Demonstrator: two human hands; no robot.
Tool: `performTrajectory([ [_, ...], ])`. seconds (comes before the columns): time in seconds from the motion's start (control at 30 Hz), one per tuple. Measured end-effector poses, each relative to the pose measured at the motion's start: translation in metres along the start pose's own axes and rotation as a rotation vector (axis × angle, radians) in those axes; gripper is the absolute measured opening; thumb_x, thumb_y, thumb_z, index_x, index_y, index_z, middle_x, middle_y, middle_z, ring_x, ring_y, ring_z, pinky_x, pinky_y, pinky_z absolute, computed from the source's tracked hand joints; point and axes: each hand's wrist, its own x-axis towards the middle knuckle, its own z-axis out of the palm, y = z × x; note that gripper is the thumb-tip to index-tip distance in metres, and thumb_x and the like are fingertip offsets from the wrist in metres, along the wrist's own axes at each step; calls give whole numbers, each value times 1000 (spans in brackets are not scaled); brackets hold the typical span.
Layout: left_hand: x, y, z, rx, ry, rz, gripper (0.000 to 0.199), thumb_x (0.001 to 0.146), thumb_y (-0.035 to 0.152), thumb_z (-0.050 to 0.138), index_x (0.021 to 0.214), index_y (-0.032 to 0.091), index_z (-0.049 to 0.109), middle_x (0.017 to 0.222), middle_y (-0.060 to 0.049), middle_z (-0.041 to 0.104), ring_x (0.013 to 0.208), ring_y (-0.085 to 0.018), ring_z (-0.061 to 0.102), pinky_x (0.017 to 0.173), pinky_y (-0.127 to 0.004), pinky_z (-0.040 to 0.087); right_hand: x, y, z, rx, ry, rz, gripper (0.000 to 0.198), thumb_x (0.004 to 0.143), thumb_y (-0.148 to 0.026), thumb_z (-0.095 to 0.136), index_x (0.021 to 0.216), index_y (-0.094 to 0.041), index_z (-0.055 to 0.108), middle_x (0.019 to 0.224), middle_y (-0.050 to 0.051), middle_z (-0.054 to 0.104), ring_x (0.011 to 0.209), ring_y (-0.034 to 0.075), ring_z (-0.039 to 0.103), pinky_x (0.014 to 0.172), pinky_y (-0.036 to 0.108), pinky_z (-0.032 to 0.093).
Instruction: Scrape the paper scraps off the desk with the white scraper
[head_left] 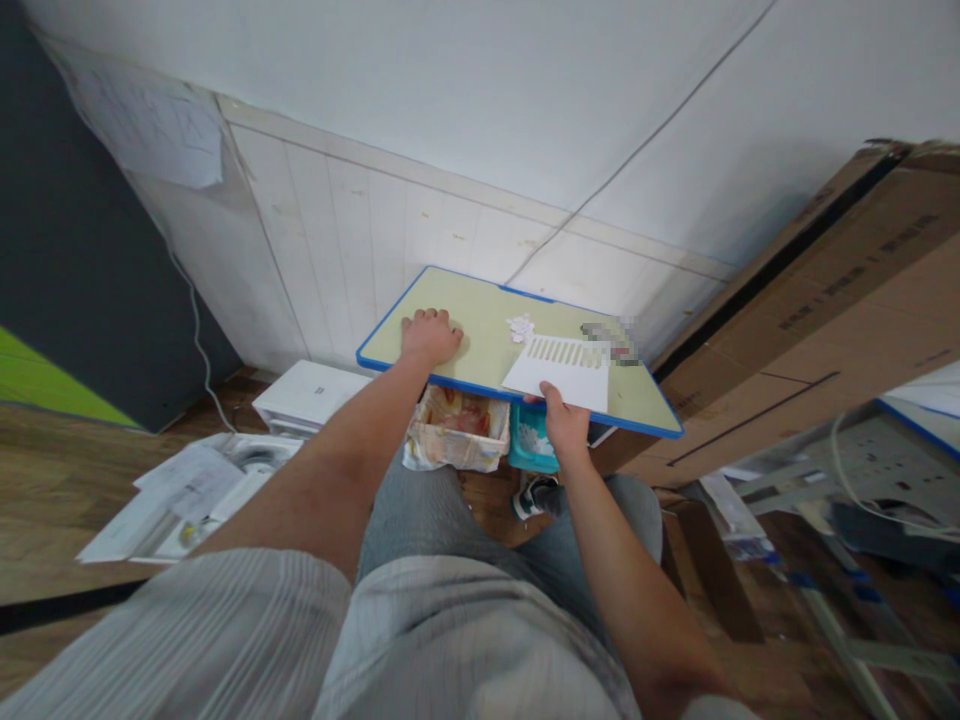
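My left hand (431, 338) rests palm down on the left part of a pale yellow-green desk top (480, 300) with a blue edge. Its fingers are bent and slightly apart, with nothing seen in them. At the desk's front edge, my right hand (564, 420) grips a white sheet of paper (559, 385) by its near edge, thumb on top, other fingers hidden beneath. A row of narrow slots is cut across the sheet's far part. Just beyond its left corner lies a small pile of white paper scraps (520, 328).
A blurred, pixelated item (616, 340) lies at the desk's right. Below the front edge are a lined bin (457, 445) and a teal basket (534, 445). A large cardboard box (810, 300) leans at right; a white box (315, 395) stands at left. A cable (637, 145) runs along the wall.
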Motion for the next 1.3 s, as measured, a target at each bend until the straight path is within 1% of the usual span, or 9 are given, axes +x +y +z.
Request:
performTrajectory([
  [0.2,1,0,1,4,-5,0,54,116,41,47,156,14,70,164,-25,66,155,-42,54,127,-58,44,0,-1,-4,9,-6,12,26,92,-49,73,70,-33,72,73,8,83,110,39,84,126,58,60],
  [0.33,0,0,2,1,0,4,54,116,41,47,156,14,70,164,-26,66,155,-43,54,127,-59,43,5,1,-9,35,24,25,23,88,-50,76,75,-31,73,73,6,84,110,38,85,122,58,63],
  [0.43,1,-2,4,3,-1,7,53,116,41,47,156,15,70,165,-25,66,155,-43,54,128,-59,43,18,4,-18,67,77,60,25,86,-52,77,85,-28,72,69,4,81,90,35,87,94,52,73],
  [0.53,12,-6,8,5,-4,-9,54,115,45,52,156,16,71,165,-25,66,155,-44,55,128,-61,45,46,8,-34,93,156,98,25,84,-49,76,91,-25,71,68,2,79,64,27,80,62,36,65],
  [0.7,47,-5,15,-45,-36,-80,49,112,48,61,147,19,78,159,-23,68,153,-46,58,127,-61,49,100,18,-56,96,199,141,20,81,-39,77,91,-23,71,65,2,77,55,21,72,51,29,53],
  [0.83,70,3,20,-118,-28,-88,44,110,41,64,146,22,78,160,-19,69,155,-43,58,130,-59,51,117,27,-54,84,129,172,23,80,-42,80,88,-23,71,62,3,75,52,23,71,51,33,57],
  [1.1,117,14,28,-188,28,-118,37,112,34,61,143,21,76,159,-16,68,154,-36,59,130,-48,50,112,40,-56,36,37,213,31,83,-53,87,88,-24,75,69,7,80,60,27,75,62,42,67],
  [1.2,140,16,31,-211,46,-117,36,112,33,63,141,18,76,158,-16,68,154,-34,58,131,-47,48,104,35,-61,0,29,236,26,86,-49,87,89,-24,78,72,5,82,64,28,77,78,47,72],
  [1.3,159,10,36,-240,63,-109,36,108,33,65,139,20,77,155,-14,70,153,-34,57,129,-50,48,95,24,-67,-81,-22,219,21,90,-45,84,81,-26,79,72,4,82,76,30,81,106,52,69],
])
